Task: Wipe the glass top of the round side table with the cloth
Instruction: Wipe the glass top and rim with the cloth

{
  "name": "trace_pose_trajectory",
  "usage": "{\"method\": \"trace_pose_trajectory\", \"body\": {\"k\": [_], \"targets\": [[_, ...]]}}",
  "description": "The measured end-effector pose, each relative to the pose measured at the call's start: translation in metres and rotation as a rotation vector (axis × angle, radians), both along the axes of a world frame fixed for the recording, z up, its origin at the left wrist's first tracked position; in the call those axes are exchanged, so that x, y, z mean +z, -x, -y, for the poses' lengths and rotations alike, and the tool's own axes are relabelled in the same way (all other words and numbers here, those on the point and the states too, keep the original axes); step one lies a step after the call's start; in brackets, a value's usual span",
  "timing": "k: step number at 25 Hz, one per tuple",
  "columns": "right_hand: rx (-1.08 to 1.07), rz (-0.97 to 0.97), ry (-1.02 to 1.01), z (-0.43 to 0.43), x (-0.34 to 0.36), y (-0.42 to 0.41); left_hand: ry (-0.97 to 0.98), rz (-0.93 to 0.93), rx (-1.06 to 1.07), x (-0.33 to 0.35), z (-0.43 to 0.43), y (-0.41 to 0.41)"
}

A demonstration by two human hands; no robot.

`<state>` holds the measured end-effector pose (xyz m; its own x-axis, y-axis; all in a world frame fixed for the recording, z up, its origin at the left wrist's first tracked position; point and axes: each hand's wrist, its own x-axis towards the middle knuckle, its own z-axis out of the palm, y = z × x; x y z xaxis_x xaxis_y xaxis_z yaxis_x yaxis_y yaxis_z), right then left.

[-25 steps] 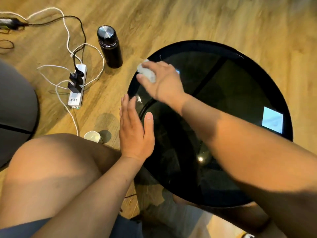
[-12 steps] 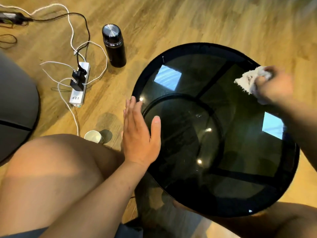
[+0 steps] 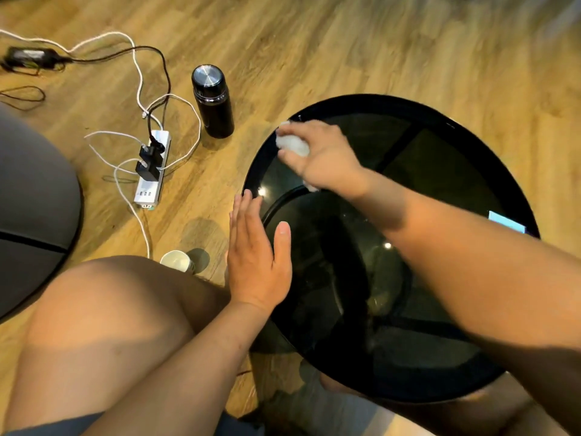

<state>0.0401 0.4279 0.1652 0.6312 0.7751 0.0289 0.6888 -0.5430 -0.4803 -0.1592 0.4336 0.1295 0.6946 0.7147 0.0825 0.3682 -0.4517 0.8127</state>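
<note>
Bare knee (image 3: 103, 309) nearest the camera at lower left, grey shorts hem at the bottom edge; left hand (image 3: 256, 262) lies flat, fingers straight and together, thumb spread, palm down on the near-left rim of the round black-framed side table with dark glass top (image 3: 440, 171), gripping nothing; right forearm crosses the glass from the lower right; right hand (image 3: 323, 155) has fingers curled tight around a bunched white cloth (image 3: 292, 144), pressing it on the glass at the far-left edge, just inside the rim; glass shows light glints and a pale blue reflection at right; small white paper cup (image 3: 176, 261) on the wooden plank floor (image 3: 345, 42) between knee and table; grey rounded cushion-like shape (image 3: 31, 199) at the left edge; white power strip (image 3: 152, 171) with black plugs and white cables further left; black cylindrical flask with silver cap (image 3: 212, 100) upright beyond it, near the table but apart; black adapter (image 3: 30, 55) with cables at far left.
</note>
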Motion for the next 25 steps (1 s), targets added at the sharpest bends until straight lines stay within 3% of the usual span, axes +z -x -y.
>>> {"method": "trace_pose_trajectory", "body": {"k": [4, 6, 10, 12, 15, 17, 18, 20, 23, 25], "targets": [[0.293, -0.070, -0.074, 0.083, 0.005, 0.101, 0.127, 0.122, 0.042, 0.002, 0.002, 0.005], [0.430, -0.064, -0.016, 0.125, 0.010, 0.129, 0.157, 0.152, 0.011, 0.001, 0.003, 0.007], [0.643, 0.163, 0.040, 0.111, -0.005, 0.085, 0.159, 0.145, 0.004, -0.002, 0.003, 0.007], [0.552, 0.305, 0.054, 0.066, -0.013, 0.035, 0.123, 0.094, 0.011, -0.001, 0.001, 0.004], [0.098, 0.461, 0.094, 0.010, -0.007, -0.049, 0.064, 0.033, -0.003, 0.000, 0.000, 0.002], [-0.199, 0.320, 0.151, -0.010, -0.005, -0.074, 0.063, 0.012, -0.005, 0.000, -0.001, 0.002], [-0.246, 0.252, 0.123, -0.014, -0.008, -0.073, 0.064, 0.009, -0.006, 0.001, -0.002, 0.002], [-0.177, 0.205, 0.037, -0.003, -0.007, -0.048, 0.063, 0.010, -0.007, 0.001, -0.002, 0.002], [0.136, 0.125, -0.104, 0.074, -0.001, 0.049, 0.047, 0.020, 0.000, 0.001, -0.001, 0.003], [0.374, 0.038, -0.049, 0.141, 0.010, 0.127, 0.012, 0.010, -0.002, -0.001, -0.001, 0.003]]}}
